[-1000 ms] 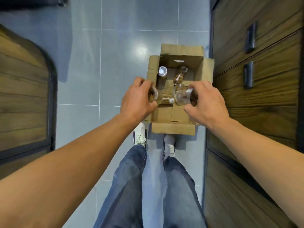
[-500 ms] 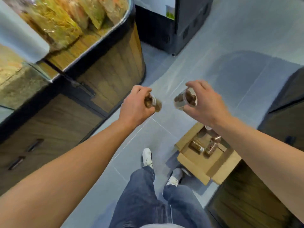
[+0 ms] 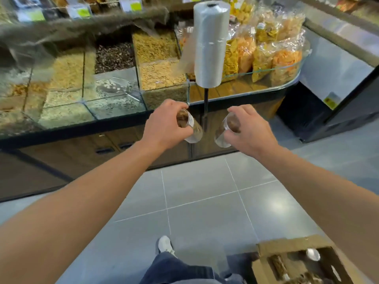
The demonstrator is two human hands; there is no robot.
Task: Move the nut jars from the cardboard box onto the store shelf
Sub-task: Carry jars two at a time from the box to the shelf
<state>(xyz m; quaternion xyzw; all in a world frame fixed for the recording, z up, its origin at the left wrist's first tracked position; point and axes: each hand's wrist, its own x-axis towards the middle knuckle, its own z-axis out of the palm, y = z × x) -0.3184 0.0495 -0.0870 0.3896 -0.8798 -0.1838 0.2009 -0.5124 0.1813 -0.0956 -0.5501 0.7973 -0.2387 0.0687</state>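
My left hand (image 3: pixel 164 126) grips a clear plastic nut jar (image 3: pixel 189 128), tilted, with brown nuts inside. A second clear nut jar (image 3: pixel 226 130) is held the same way in my right hand (image 3: pixel 249 130). Both jars hang in the air in front of the wooden store counter, just below its glass-edged shelf (image 3: pixel 235 87). The cardboard box (image 3: pixel 266 267) lies open on the floor at the lower right, with a few more jars (image 3: pixel 312 254) inside it.
A roll of plastic bags (image 3: pixel 209 42) stands on a pole between my hands. Glass bins of bulk grains and seeds (image 3: pixel 114 78) fill the counter's left side. Bagged snacks (image 3: pixel 272 48) sit on the shelf's right part. Grey tiled floor lies below; a dark cabinet (image 3: pixel 320 107) stands right.
I have lifted both jars out of the box and turned from it toward the counter. The box has gone from in front of me to the lower right.
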